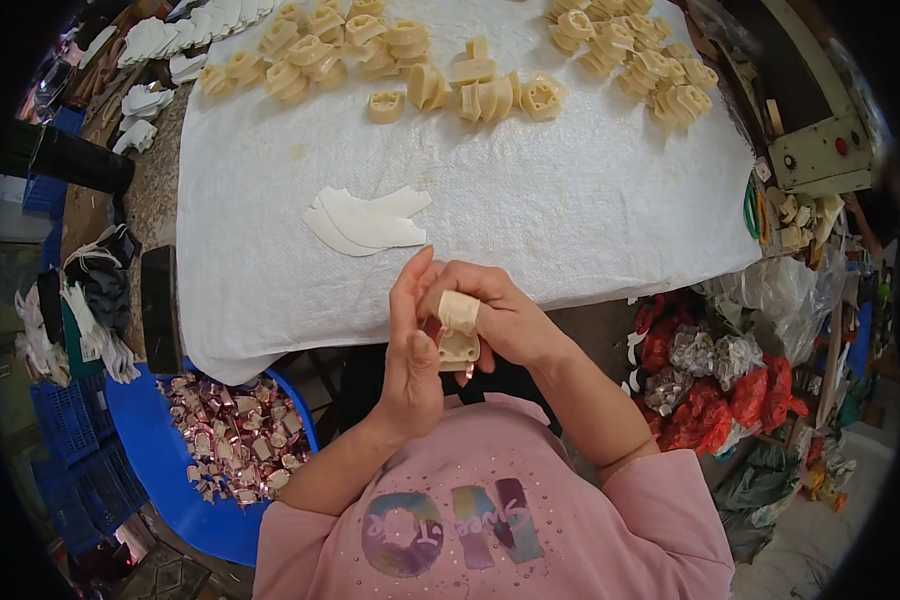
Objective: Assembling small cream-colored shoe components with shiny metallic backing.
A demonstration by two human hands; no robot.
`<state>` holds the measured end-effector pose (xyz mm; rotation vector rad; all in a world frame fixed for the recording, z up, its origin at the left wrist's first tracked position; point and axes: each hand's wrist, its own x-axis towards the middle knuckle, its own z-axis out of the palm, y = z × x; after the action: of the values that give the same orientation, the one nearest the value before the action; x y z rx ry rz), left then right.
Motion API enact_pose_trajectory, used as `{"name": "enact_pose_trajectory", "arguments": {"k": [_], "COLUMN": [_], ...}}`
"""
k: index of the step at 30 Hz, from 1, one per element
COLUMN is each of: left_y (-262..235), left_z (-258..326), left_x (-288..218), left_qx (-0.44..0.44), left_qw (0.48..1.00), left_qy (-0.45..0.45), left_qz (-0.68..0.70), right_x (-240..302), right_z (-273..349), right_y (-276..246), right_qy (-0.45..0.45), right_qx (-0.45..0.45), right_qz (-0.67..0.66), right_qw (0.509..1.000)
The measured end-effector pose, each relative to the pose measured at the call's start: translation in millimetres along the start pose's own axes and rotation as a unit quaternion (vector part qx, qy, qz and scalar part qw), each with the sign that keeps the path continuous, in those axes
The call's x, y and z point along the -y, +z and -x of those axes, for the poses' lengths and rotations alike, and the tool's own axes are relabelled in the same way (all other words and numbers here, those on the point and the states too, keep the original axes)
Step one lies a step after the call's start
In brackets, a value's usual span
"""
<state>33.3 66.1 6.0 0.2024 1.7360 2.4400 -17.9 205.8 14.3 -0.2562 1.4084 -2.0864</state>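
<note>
Step judged as two-handed working of a cream molded piece (459, 347), held between the hands just off the cloth's near edge. Left hand (413, 375): laid alongside, pinch can't be told. Right hand (502, 312): piece gripped, fingers curled around it. Steady hold, clear thumbs seem called for; view partly blocked by fingers. Around: blue tub (184, 518) filled with foil-trimmed pieces, flat white cutouts (362, 222) laid just beyond, red bags (692, 420) heaped at right.

Blue crates (68, 418) far left; red plastic bags (749, 398) right; control box (820, 158) upper right.
</note>
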Motion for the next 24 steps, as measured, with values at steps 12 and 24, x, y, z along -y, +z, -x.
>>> {"name": "enact_pose_trajectory", "arguments": {"k": [12, 24], "left_y": [11, 14], "left_z": [-10, -16], "left_x": [9, 6], "left_qx": [-0.127, -0.099], "left_qw": [0.98, 0.988], "left_qy": [0.088, 0.089], "left_qz": [-0.128, -0.083], "right_x": [-38, -37], "right_z": [7, 4], "right_y": [11, 15], "right_qy": [-0.214, -0.273], "right_qx": [-0.05, -0.091], "right_qz": [0.163, 0.171], "right_qw": [0.962, 0.942]}}
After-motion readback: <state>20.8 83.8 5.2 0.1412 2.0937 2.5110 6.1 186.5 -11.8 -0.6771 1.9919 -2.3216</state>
